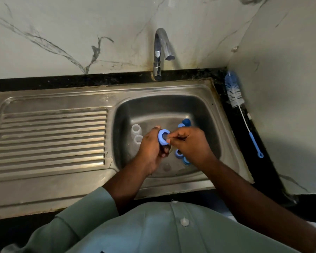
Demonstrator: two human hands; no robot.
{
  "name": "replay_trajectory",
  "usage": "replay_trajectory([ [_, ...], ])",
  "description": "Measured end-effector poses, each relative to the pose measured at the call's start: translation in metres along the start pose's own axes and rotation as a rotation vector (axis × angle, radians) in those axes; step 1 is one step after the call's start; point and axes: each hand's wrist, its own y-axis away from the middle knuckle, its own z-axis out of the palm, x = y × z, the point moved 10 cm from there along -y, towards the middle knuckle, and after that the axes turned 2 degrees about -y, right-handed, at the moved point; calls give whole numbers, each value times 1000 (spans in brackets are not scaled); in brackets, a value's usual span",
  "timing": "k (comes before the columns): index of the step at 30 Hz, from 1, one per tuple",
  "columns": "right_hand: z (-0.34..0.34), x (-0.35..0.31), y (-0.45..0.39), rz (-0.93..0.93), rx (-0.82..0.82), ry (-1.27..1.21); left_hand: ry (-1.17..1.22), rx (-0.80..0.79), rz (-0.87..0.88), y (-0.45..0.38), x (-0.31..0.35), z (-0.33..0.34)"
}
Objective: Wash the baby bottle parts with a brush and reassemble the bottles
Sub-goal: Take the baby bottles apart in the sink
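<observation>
- A light blue bottle ring (163, 137) is held over the sink basin (204, 114), raised above the basin floor, with its opening turned up toward the camera.
- The ring is gripped by the left hand (151, 148), whose fingers are curled round its left and lower side.
- The right hand (188, 143) is placed just to the right of the ring; its fingertips (169, 141) are pinched together at the ring's right edge, in contact with it. Whether something small is held between them cannot be told.
- Two clear bottles (136, 133) are seen standing in the basin, just left of the left hand, mouths upward.
- Further blue parts (185, 123) are seen in the basin behind the right hand, and more blue rings (179, 153) lie under it, partly hidden.
- The bottle brush (234, 94) is laid on the dark tabletop (263, 161) to the right of the sink, well apart from both hands, bristles toward the wall and blue handle toward the person.
- The tap (161, 52) is seen above the basin; no water is seen running.
- The ribbed drainboard (51, 136) lies to the left of the basin.
</observation>
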Motion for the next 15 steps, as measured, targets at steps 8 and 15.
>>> replay_trajectory([
  [8,-12,19,-10,90,114,-124,51,-65,-118,-7,-13,4],
  [15,0,36,-19,169,-101,-203,-8,-211,-183,-13,-29,21],
])
